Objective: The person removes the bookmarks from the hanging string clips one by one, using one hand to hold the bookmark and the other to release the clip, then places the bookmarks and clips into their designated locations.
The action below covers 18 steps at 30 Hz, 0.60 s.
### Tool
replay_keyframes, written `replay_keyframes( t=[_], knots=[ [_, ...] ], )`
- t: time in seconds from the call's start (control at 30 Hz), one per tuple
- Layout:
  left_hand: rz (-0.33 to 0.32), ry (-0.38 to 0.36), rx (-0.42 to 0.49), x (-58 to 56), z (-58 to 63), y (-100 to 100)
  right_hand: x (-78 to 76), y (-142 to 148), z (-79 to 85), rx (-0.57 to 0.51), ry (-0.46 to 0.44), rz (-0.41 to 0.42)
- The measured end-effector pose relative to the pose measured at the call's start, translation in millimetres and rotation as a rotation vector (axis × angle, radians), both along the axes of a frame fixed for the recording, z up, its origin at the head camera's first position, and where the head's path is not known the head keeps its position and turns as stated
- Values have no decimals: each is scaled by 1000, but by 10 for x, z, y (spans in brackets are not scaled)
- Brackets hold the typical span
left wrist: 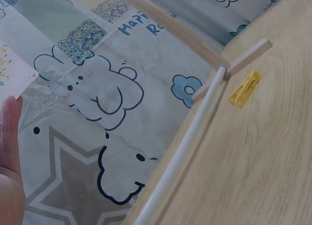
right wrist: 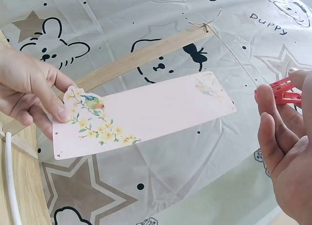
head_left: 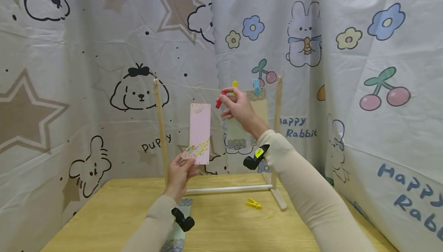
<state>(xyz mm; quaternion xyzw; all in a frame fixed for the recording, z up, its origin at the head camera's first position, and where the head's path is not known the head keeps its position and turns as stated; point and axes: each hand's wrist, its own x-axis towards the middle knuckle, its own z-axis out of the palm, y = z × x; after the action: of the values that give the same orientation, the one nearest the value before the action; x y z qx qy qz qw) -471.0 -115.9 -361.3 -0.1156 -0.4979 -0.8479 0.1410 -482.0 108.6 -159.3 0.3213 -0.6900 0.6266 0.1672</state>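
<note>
My left hand (head_left: 179,176) pinches the lower end of a pink card (head_left: 199,127) printed with yellow flowers and a bird. The card stands upright below a thin string (head_left: 192,87), apart from it. A red clothespin (right wrist: 282,90) is between the thumb and fingers of my right hand (head_left: 239,108), close to the string and to the right of the card's top. Behind that hand hang a greenish card (head_left: 236,129) under a yellow clothespin (head_left: 235,84) and a cream card (head_left: 261,110) under a blue clothespin (head_left: 256,86). The right hand partly hides both.
Two wooden posts, left (head_left: 160,125) and right (head_left: 278,106), hold the string, with a white bar (head_left: 228,189) joining them low down. On the table (head_left: 221,225) lie a loose yellow clothespin (head_left: 253,203) and another card (head_left: 186,207), partly under my left forearm.
</note>
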Motion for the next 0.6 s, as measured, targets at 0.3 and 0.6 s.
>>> replay_keyframes(
  t=[0.3,0.6],
  knots=[
    [28,13,-42,74,-64,-48,0,52,-116,6,-13,-6],
    [23,-24,-28,153,-129,-72,27,142,-223,21,-36,-19]
  ],
)
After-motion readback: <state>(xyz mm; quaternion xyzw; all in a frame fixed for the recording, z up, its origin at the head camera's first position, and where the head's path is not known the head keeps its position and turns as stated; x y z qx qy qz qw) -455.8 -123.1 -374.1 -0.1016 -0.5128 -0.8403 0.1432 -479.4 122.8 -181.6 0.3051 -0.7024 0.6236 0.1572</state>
